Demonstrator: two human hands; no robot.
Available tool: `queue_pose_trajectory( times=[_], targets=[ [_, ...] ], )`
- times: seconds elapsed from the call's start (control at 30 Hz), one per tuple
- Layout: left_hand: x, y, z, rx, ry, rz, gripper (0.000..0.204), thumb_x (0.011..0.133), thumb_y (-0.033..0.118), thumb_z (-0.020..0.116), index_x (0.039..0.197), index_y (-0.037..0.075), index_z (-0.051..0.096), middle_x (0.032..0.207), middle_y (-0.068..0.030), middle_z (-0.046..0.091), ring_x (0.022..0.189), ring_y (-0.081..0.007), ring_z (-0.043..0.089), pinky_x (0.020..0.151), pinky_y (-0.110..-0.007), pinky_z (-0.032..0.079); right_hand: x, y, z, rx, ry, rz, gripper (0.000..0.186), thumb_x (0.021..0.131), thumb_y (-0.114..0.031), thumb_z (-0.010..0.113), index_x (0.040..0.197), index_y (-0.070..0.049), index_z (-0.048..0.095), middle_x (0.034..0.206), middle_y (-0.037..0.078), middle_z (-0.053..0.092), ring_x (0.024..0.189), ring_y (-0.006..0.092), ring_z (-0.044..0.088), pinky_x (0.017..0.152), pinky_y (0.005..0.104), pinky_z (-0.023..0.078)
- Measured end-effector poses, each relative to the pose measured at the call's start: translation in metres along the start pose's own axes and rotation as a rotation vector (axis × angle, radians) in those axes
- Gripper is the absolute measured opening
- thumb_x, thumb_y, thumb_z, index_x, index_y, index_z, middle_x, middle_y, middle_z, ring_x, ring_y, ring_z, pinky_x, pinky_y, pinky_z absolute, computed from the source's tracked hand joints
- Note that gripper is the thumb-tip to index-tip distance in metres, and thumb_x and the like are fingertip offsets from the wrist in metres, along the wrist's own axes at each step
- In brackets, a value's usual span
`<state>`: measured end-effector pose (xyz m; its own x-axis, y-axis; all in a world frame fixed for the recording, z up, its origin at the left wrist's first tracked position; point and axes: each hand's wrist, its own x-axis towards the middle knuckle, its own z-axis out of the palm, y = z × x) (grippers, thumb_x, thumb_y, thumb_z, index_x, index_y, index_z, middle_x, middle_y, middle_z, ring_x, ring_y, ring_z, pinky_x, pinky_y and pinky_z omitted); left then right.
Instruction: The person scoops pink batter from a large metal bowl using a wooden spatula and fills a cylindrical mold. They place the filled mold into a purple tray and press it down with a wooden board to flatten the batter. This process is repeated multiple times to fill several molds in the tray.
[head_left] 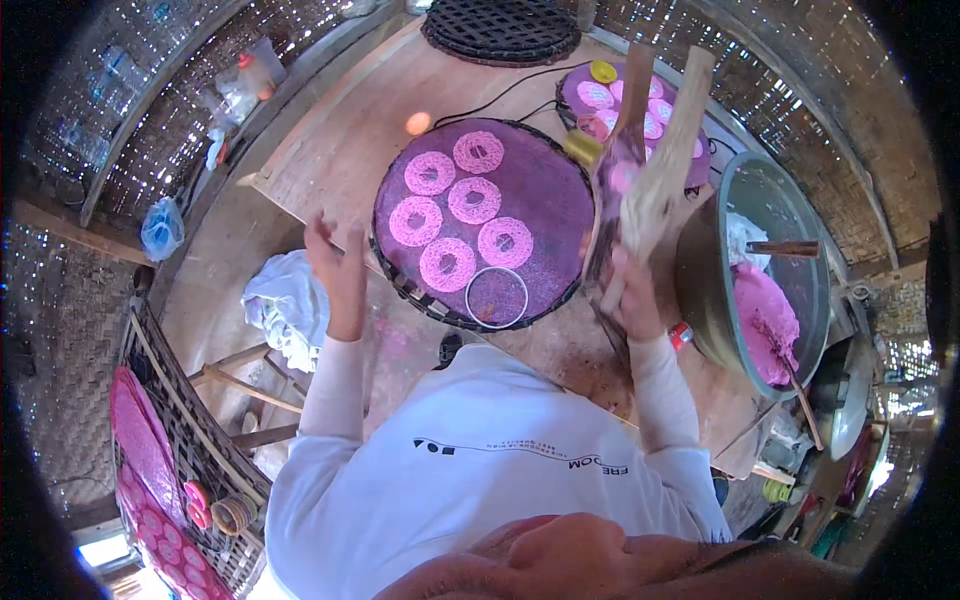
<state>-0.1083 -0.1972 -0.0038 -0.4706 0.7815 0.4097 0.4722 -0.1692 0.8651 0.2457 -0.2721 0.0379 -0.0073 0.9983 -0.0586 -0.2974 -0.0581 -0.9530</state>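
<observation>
Part of the person's own head (pixel 580 560) is closest, then the white long-sleeved shirt (pixel 500 440). Past them, between the two hands, sits a round purple tray with a dark woven rim (pixel 545 200). It sits there, I think, so both hands can get to it. Six pink lacy rings (pixel 474 184) lie on it, maybe spread out so they don't stick together. Close by them is a thin white hoop (pixel 468 300), lying flat.

The left hand (pixel 345 270) is open, fingers apart and holding nothing. It is next to the tray's left rim; I can't tell if it touches. The right hand (pixel 635 295) is curled around the low end of a long pale piece of wood (pixel 680 150), which leaves the long part free. A dark brown piece of wood (pixel 637 95) is beside it, but blur hides whether the hand has that too.

Right of that hand stands a big grey-green tub (pixel 705 290) with soft pink paste (pixel 765 310) inside, probably kept near for easy reaching.
</observation>
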Motion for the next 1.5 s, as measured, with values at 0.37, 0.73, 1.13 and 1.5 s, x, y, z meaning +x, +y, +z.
queue_pose_trajectory(
  times=[0.37, 0.73, 1.13, 1.5],
  targets=[
    [-0.055, -0.034, 0.014, 0.605, -0.287, 0.056, 0.051, 0.077, 0.028, 0.056, 0.122, 0.007, 0.048, 0.121, -0.0162, 0.036, 0.112, -0.0356, 0.029, 0.095, -0.051, 0.020, 0.097, 0.020, -0.046, -0.052, 0.178, 0.147, 0.047, 0.083, -0.043, 0.057, 0.111, -0.006, 0.052, 0.092, 0.003, 0.056, 0.087, 0.0138, 0.055, 0.072, 0.0252, 0.043],
    [0.079, -0.090, 0.064, 0.134, -0.427, 0.156, 0.042, 0.073, 0.015, 0.052, 0.114, 0.005, 0.054, 0.115, -0.0204, 0.044, 0.107, -0.0349, 0.042, 0.096, -0.043, 0.030, 0.021, 0.017, 0.008, 0.000, 0.241, 0.009, 0.036, 0.089, -0.029, 0.050, 0.111, -0.001, 0.053, 0.096, 0.005, 0.058, 0.090, 0.0139, 0.055, 0.083, 0.0268, 0.041],
    [0.165, -0.078, 0.170, 0.479, -0.450, 0.497, 0.061, 0.083, 0.034, 0.049, 0.134, 0.004, 0.033, 0.127, -0.0241, 0.038, 0.118, -0.0358, 0.037, 0.099, -0.046, 0.028, -0.015, 0.018, 0.052, -0.081, 0.198, 0.110, 0.044, 0.083, -0.022, 0.057, 0.122, -0.003, 0.045, 0.107, 0.004, 0.055, 0.096, 0.0135, 0.052, 0.083, 0.0302, 0.041],
    [0.169, 0.116, 0.076, -1.990, -1.027, -0.593, 0.089, 0.082, 0.068, 0.034, 0.139, 0.002, 0.023, 0.127, -0.0125, 0.047, 0.122, -0.0326, 0.039, 0.105, -0.044, 0.026, 0.062, -0.072, 0.120, -0.150, -0.480, 0.498, 0.072, 0.080, -0.053, 0.055, 0.126, 0.001, 0.042, 0.107, 0.009, 0.055, 0.097, 0.0158, 0.052, 0.082, 0.0266, 0.041]
  ],
)
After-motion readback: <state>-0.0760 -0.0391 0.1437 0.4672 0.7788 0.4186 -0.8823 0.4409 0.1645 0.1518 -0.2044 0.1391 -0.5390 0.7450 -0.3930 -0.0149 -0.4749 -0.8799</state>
